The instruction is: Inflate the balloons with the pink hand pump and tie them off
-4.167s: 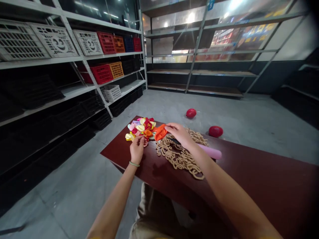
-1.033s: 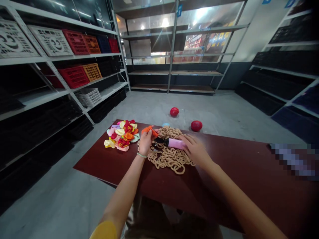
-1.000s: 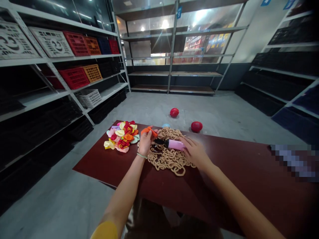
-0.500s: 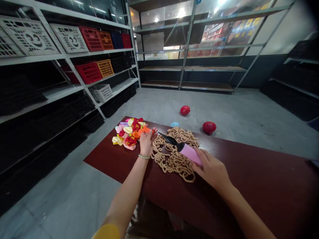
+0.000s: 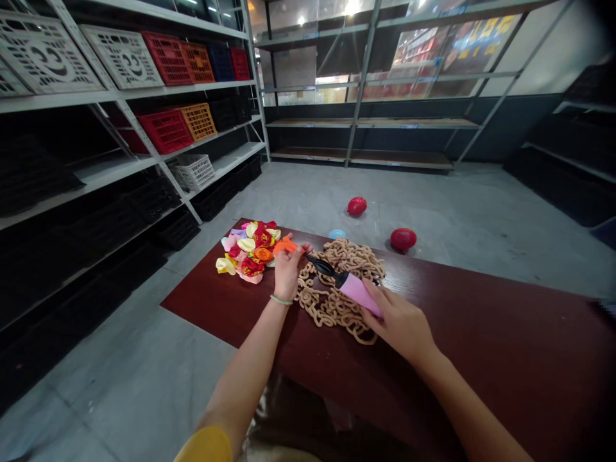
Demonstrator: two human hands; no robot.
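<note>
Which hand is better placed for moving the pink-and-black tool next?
Probably the right hand: it grips the pink-and-black tool by its pink end. The left hand is occupied, pinching the orange piece near the tool's black end.

The widest passage I saw ran over the dark red wooden tabletop [image 5: 505,333], right of the right hand [image 5: 404,324]. Between it and the left hand [image 5: 287,276], and beyond, a tangled heap of tan cord-like loops [image 5: 359,256] stood in the way, a pink cylindrical tool with black nozzle [image 5: 360,294] slanting above. Crumpled, many-coloured petal-like pieces [image 5: 253,251] blocked the far left corner.
</note>
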